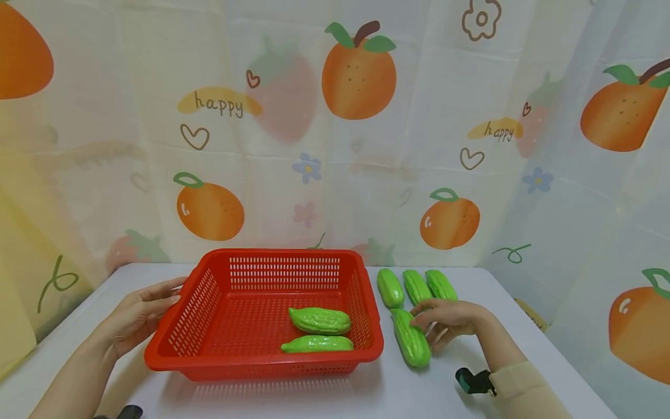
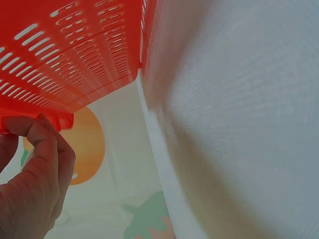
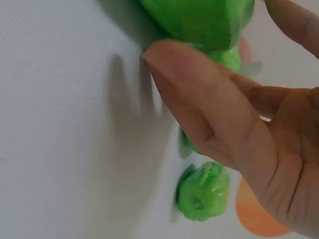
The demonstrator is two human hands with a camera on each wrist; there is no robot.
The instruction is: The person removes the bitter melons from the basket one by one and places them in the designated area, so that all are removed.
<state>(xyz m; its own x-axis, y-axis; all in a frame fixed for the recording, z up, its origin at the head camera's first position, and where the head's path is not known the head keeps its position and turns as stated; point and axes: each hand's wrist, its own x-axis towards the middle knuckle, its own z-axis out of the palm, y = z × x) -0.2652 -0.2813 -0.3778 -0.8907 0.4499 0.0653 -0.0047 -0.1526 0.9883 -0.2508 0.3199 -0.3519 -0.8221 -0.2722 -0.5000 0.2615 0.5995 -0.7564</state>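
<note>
Left grip (image 1: 137, 317) pinches the rim of the red basket (image 1: 262, 361), right grip (image 1: 451, 319) spread at the nearest green gourd (image 1: 410, 340) on the bench (image 1: 413, 401) alongside — likely light, stiff, slick; take its middle

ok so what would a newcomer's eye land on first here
Probably the bright red basket, left of centre in the head view, with two green gourds inside and the left hand gripping its left rim. Next, four more gourds to its right, the right hand at the nearest one. Big printed oranges on the cloth behind also stand out.
</note>
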